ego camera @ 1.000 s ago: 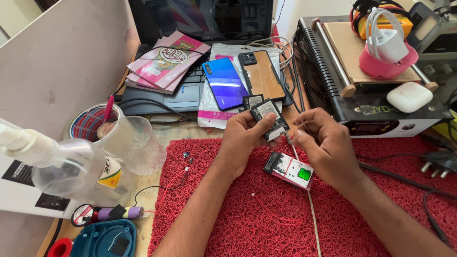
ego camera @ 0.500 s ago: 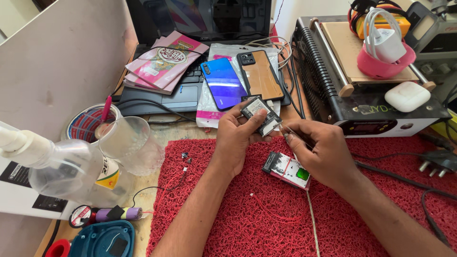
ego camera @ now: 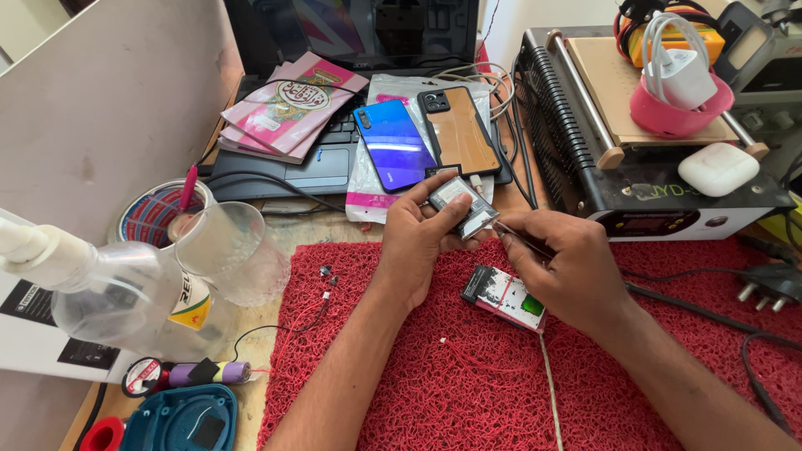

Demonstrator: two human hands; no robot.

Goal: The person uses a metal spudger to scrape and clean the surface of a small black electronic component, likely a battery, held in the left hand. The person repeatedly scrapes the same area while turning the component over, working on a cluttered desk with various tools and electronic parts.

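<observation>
Red looped matting (ego camera: 468, 392) covers my bench, with a flat phone battery (ego camera: 505, 297) lying on it under my wrists. My left hand (ego camera: 415, 242) grips a small silver module (ego camera: 462, 206) above the mat; my right hand (ego camera: 568, 271) pinches a thin metal probe (ego camera: 522, 240) at its lower edge. Best I brace both wrists and work the tip lightly.

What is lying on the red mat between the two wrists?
In the head view, a small white box with a green patch lies on the red mat, between both wrists.
</observation>
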